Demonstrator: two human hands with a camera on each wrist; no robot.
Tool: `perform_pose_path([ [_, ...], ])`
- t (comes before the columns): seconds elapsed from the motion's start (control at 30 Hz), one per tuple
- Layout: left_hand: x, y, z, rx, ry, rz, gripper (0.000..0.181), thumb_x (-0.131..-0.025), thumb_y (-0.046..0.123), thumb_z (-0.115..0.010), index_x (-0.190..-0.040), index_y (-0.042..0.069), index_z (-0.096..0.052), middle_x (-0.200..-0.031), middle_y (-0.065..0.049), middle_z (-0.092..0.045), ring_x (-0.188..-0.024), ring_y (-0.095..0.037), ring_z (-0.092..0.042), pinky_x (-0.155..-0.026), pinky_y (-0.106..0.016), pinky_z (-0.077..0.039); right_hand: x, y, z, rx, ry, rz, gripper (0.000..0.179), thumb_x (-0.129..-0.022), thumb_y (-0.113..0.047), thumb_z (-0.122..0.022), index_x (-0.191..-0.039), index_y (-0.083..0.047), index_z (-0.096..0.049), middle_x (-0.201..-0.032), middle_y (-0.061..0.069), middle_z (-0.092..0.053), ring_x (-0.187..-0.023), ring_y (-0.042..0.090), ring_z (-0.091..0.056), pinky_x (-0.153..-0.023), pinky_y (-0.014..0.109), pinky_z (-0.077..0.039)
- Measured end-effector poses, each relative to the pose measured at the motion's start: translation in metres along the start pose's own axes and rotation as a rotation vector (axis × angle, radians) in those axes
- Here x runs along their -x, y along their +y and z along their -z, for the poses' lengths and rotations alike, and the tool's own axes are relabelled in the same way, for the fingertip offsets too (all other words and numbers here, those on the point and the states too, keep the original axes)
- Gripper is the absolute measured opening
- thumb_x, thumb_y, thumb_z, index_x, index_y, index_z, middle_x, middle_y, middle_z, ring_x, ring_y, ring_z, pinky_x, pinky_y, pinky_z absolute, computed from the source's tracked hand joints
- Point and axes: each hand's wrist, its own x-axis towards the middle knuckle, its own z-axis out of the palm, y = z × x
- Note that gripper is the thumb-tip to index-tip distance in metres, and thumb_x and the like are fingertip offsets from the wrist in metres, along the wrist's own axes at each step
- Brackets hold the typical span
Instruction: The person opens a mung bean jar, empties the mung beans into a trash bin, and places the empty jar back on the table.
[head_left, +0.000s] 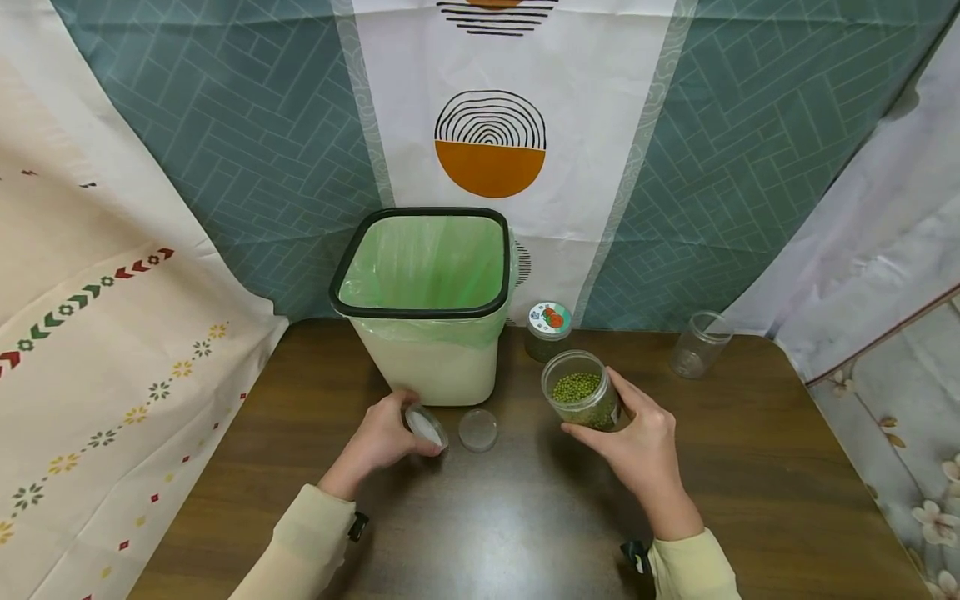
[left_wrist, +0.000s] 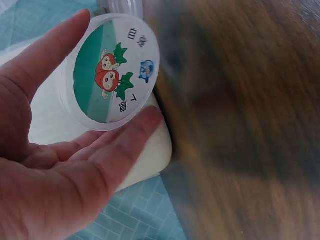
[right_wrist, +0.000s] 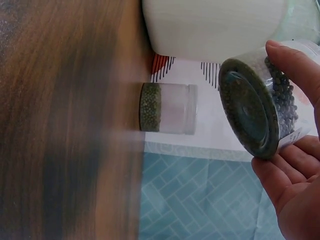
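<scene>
My left hand (head_left: 386,433) pinches a round jar lid (head_left: 424,427) by its rim, just in front of the bin. In the left wrist view the top of this lid (left_wrist: 110,75) carries a green panel and two red cartoon fruits with leaves. My right hand (head_left: 637,437) grips a clear jar (head_left: 592,408) partly filled with green mung beans (head_left: 576,387). That jar has no lid on and leans, its mouth towards the head camera. Its base (right_wrist: 250,115) shows lifted off the table in the right wrist view. Between the hands, a translucent round lid (head_left: 478,430) lies on the table.
A cream bin (head_left: 427,354) with a black rim and green liner stands at the back. Right of it is a lidded jar (head_left: 549,331), with a low layer of beans (right_wrist: 151,107). An empty clear jar (head_left: 701,344) stands at the back right of the wooden table (head_left: 750,467). Curtains surround the table.
</scene>
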Motion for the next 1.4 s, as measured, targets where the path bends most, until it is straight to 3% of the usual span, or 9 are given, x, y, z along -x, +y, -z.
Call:
perform_pose_path([
  [0.23, 0.001, -0.008, -0.005, -0.052, -0.001, 0.019, 0.074, -0.05, 0.038, -0.09, -0.111, 0.009, -0.061, -0.098, -0.005, -0.066, -0.084, -0.019, -0.058, -0.069, -0.033, -0.047, 0.001, 0.0, 0.0, 0.0, -0.005, -0.007, 0.091, -0.046, -0.044, -0.091, -0.128, -0.024, -0.058, -0.119, -0.001, -0.065, -0.11, 0.013, -0.062, -0.089, 0.012, -0.042],
  [0.53, -0.004, -0.011, -0.011, -0.096, 0.013, 0.022, 0.064, -0.046, 0.033, -0.091, -0.101, 0.009, -0.068, -0.09, -0.004, -0.068, -0.078, -0.019, -0.057, -0.066, -0.032, -0.046, -0.004, -0.001, 0.001, -0.023, 0.008, -0.01, 0.089, -0.046, -0.045, -0.09, -0.127, -0.026, -0.058, -0.116, -0.003, -0.066, -0.106, 0.009, -0.063, -0.084, 0.001, -0.038],
  [0.7, -0.004, -0.012, -0.014, -0.142, 0.027, 0.025, 0.065, -0.042, 0.034, -0.092, -0.099, 0.011, -0.07, -0.088, -0.004, -0.068, -0.077, -0.021, -0.058, -0.065, -0.033, -0.046, -0.005, 0.0, 0.002, -0.078, 0.01, -0.034, 0.088, -0.046, -0.043, -0.091, -0.126, -0.028, -0.058, -0.114, -0.002, -0.067, -0.102, 0.007, -0.063, -0.081, 0.004, -0.044],
  [0.93, -0.005, -0.015, -0.018, -0.216, 0.048, 0.024, 0.059, -0.04, 0.036, -0.092, -0.083, 0.006, -0.065, -0.079, -0.006, -0.064, -0.072, -0.023, -0.056, -0.062, -0.035, -0.045, -0.006, -0.002, 0.005, -0.198, 0.023, -0.099, 0.085, -0.046, -0.037, -0.092, -0.124, -0.032, -0.059, -0.114, 0.002, -0.067, -0.102, 0.011, -0.065, -0.081, 0.007, -0.047],
  [1.1, -0.004, -0.016, -0.019, -0.233, 0.051, 0.02, 0.062, -0.038, 0.036, -0.093, -0.084, 0.005, -0.065, -0.08, -0.007, -0.064, -0.074, -0.024, -0.057, -0.064, -0.037, -0.046, -0.008, -0.016, 0.012, -0.203, 0.035, -0.147, 0.084, -0.046, -0.024, -0.094, -0.123, -0.021, -0.062, -0.115, 0.006, -0.067, -0.1, 0.013, -0.066, -0.081, 0.008, -0.048],
  [1.27, -0.003, -0.015, -0.02, -0.24, 0.06, 0.016, 0.066, -0.036, 0.034, -0.094, -0.09, 0.005, -0.069, -0.083, -0.008, -0.065, -0.077, -0.025, -0.058, -0.066, -0.039, -0.048, -0.008, -0.028, 0.018, -0.185, 0.045, -0.184, 0.083, -0.046, -0.021, -0.094, -0.122, -0.017, -0.063, -0.113, 0.005, -0.068, -0.095, -0.001, -0.064, -0.079, 0.009, -0.049],
  [1.4, -0.003, -0.013, -0.02, -0.255, 0.058, 0.014, 0.071, -0.036, 0.033, -0.094, -0.095, 0.003, -0.069, -0.085, -0.011, -0.064, -0.081, -0.028, -0.058, -0.069, -0.042, -0.049, -0.009, -0.019, 0.016, -0.195, 0.056, -0.2, 0.084, -0.045, -0.025, -0.094, -0.123, -0.022, -0.062, -0.116, 0.003, -0.067, -0.094, -0.007, -0.062, -0.079, 0.008, -0.048],
])
